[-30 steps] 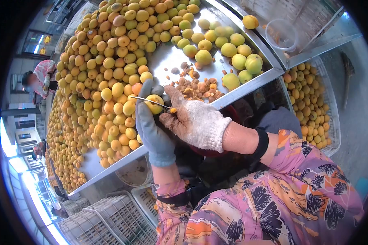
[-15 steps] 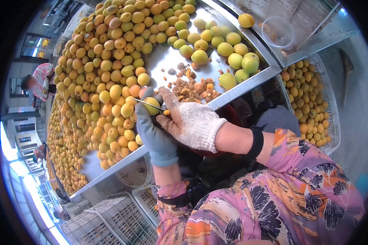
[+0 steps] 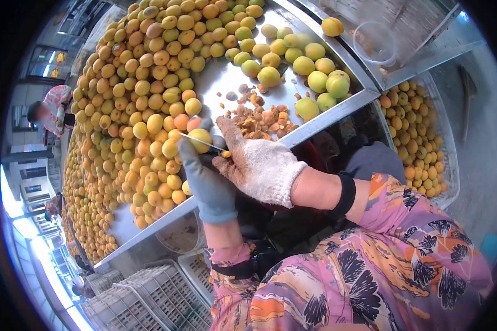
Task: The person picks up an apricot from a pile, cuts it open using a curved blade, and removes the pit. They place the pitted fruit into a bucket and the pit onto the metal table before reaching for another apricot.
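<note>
A yellow-green apricot (image 3: 200, 141) is gripped in my left hand (image 3: 209, 185), which wears a grey-blue glove. My right hand (image 3: 268, 168), in a white knit glove with brown-stained fingers, closes on a thin knife (image 3: 214, 147). Its narrow blade lies across the apricot and points toward the left thumb; a bit of yellow shows at the grip. Just beyond the right hand, a heap of brown apricot pits (image 3: 265, 122) with scraps of flesh rests on the metal table (image 3: 221, 83). Part of the left fingers is hidden behind the fruit.
A large pile of apricots (image 3: 143, 88) covers the table's left side. Greener apricots (image 3: 317, 81) lie near its right corner. A crate of apricots (image 3: 453, 160) stands below to the right, beyond a clear plastic cup (image 3: 374, 44). Stacked crates (image 3: 143, 298) sit lower left. A person (image 3: 55, 110) stands far left.
My left hand, with the apricot, has shifted slightly left and tilted. More of the knife blade shows across the fruit. The right hand has barely moved.
</note>
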Demonstrator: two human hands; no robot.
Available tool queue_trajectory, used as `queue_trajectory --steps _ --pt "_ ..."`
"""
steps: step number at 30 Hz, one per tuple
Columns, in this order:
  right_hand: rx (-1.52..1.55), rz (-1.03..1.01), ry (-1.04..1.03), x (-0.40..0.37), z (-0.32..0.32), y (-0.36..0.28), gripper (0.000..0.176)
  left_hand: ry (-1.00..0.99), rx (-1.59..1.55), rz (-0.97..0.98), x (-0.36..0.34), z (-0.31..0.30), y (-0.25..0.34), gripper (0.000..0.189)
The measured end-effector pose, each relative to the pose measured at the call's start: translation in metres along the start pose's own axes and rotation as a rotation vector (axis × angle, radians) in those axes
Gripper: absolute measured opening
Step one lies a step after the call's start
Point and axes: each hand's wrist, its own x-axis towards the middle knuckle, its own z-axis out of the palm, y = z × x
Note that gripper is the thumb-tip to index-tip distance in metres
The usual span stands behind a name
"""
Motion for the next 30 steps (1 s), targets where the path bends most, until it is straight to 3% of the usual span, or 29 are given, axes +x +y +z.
queue_trajectory --steps 2,4,6,8,9,11,15,18,20,21,24,30 --pt "-0.010 -0.012 0.028 0.001 0.002 0.003 0.059 -0.054 0.014 -0.069 0.000 0.004 0.000 0.054" --pt "-0.019 -0.020 0.060 0.003 -0.001 0.004 0.059 0.169 0.194 -0.030 0.001 0.012 -0.004 0.057" --pt "-0.007 -0.009 0.011 0.003 -0.009 -0.002 0.060 0.149 0.189 -0.018 0.003 0.006 -0.001 0.056" --pt "-0.008 -0.021 0.019 0.002 -0.006 0.001 0.059 -0.003 0.752 0.270 0.010 -0.004 0.000 0.058" --pt "-0.010 -0.035 0.027 0.002 -0.005 0.003 0.058 -0.005 0.753 0.270 0.008 -0.004 -0.001 0.058" --pt "-0.040 -0.027 0.015 -0.001 0.001 0.004 0.057 0.141 0.415 0.172 0.003 0.001 -0.004 0.058" --pt "-0.072 -0.025 -0.011 -0.001 0.004 0.007 0.055 0.163 0.296 0.123 -0.003 0.002 0.006 0.046" --pt "-0.125 -0.047 -0.005 -0.001 -0.001 0.009 0.047 0.006 0.534 0.074 -0.002 -0.002 0.016 0.043" --pt "-0.172 -0.053 -0.014 -0.001 -0.004 0.011 0.042 -0.180 1.304 0.458 -0.001 0.001 0.016 0.039" --pt "-0.187 -0.034 -0.026 0.000 -0.005 0.014 0.038 -0.070 0.964 0.209 -0.002 0.009 0.016 0.036" --pt "-0.191 0.048 -0.050 0.002 -0.014 0.013 0.031 -0.128 0.934 0.060 -0.006 0.011 0.009 0.036" --pt "-0.163 0.076 0.002 0.006 -0.012 0.019 0.030 -0.162 0.977 0.046 -0.004 0.005 0.010 0.041"
